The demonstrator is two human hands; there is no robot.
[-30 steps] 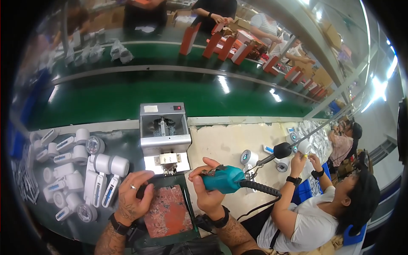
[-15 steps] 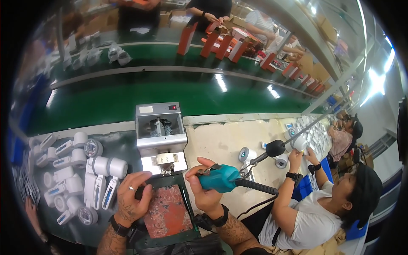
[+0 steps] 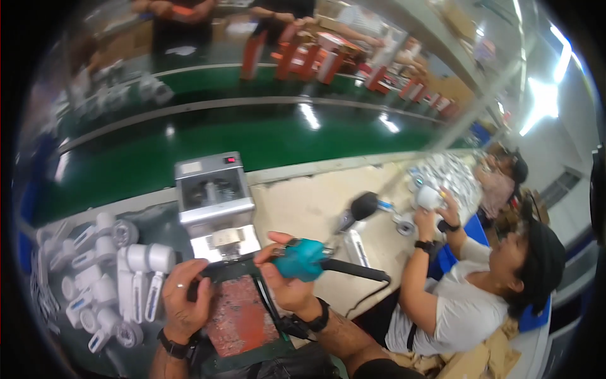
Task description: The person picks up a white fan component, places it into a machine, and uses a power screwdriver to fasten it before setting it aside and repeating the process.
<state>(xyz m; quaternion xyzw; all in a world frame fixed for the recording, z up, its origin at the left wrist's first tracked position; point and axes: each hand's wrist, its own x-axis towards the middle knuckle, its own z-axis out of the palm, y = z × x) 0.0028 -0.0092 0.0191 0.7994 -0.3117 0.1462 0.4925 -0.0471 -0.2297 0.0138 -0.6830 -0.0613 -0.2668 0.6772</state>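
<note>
My right hand (image 3: 289, 290): closed round a teal corded tool (image 3: 304, 260), at two o'clock from the red mat (image 3: 243, 325). My left hand (image 3: 183, 302): thumb and fingers spread, ten o'clock.

Looking down from head ht., L one of a side-by-side pair, upright, unmirrored. Facing fwd & down now, with the right hand (image 3: 288, 289) just below mid-frame, gripping a teal tool (image 3: 302, 260). Near to that grip, v. wide fisheye, bending edges toward a dark rim. Catching the left hand (image 3: 186, 294) just L of the grip, approx. same ht. in frame. Reaching past the grip to a green belt (image 3: 252, 142), well R to a co-worker (image 3: 454, 309), far up-R to ceiling lights (image 3: 544, 101). Slightly blurred.
</note>
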